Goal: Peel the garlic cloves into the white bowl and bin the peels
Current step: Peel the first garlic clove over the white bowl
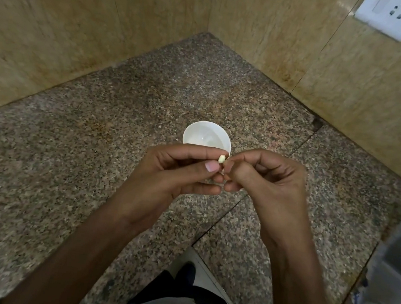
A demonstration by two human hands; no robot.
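Granite counter point(100, 106) corner, beige walls point(47, 24), steel sink point(390, 270) right; white bowl point(206, 137), garlic clove point(221, 158).

The bowl point(207, 137) was white. The clove point(221, 158) was pale yellow. The table point(71, 143) was speckled brown and grey. The walls point(59, 25) were tan.

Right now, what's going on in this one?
A person stands at the corner of a speckled granite counter, both hands raised just above a white bowl. The left hand pinches a small pale garlic clove between thumb and forefinger. The right hand, fingers curled, meets the clove's end and seems to be picking at its skin. I can make out no cloves in the bowl. A steel sink sits to the right, and no bin is in view.
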